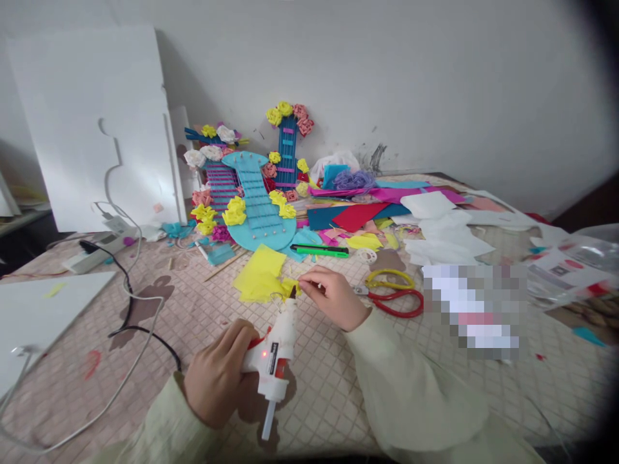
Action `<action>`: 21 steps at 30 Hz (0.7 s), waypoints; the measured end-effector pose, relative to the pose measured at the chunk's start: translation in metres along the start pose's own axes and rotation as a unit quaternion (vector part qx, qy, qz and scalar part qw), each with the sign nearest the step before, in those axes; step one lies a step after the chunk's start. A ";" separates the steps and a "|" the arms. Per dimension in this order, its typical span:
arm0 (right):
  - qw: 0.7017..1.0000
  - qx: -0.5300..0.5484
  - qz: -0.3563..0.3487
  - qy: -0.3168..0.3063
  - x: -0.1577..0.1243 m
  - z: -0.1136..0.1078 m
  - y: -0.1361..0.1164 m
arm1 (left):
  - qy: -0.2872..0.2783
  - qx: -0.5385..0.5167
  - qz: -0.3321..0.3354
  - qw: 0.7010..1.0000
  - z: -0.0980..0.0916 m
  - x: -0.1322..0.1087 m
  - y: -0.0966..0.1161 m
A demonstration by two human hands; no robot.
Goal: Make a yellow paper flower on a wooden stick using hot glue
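Note:
My left hand (220, 372) is wrapped round the handle of a white glue gun (271, 357), whose small red light is lit. A glue stick pokes out of its rear end. The dark nozzle points away from me and meets a small piece of yellow paper (289, 285). Thumb and fingertips of my right hand (333, 293) pinch that yellow piece at its right side. Just beyond lie loose yellow paper sheets (258, 274). Behind them a light blue harp-like shape (258, 212) with strings and yellow paper flowers leans upright.
Red-handled scissors (399, 304) and yellow-handled scissors (391, 278) lie right of my right hand. A green cutter (319, 251) rests beyond it. Cables (130, 296) and a power strip (91, 254) are at left. Coloured paper (358, 217) and a plastic bag (570, 264) are farther right.

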State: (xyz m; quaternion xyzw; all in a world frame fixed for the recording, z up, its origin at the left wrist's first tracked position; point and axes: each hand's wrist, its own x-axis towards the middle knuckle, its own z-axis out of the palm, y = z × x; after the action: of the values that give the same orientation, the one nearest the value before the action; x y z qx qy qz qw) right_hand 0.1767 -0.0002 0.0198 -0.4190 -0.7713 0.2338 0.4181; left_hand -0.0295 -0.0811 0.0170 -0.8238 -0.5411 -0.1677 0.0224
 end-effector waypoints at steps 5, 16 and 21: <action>1.000 -0.002 -0.001 -0.004 0.000 0.000 0.000 | -0.011 0.007 0.001 1.000 -0.001 0.002 0.001; 1.000 -0.005 -0.005 -0.004 0.000 0.000 0.001 | -0.032 0.012 -0.008 0.999 -0.001 0.003 0.001; 1.000 -0.004 -0.002 -0.006 0.000 0.000 0.001 | -0.033 0.010 -0.004 0.999 -0.002 0.003 0.001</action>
State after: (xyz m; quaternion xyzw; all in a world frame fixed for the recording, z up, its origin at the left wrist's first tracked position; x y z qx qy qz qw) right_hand 0.1770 -0.0001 0.0189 -0.4176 -0.7756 0.2319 0.4125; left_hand -0.0284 -0.0793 0.0195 -0.8266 -0.5461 -0.1351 0.0124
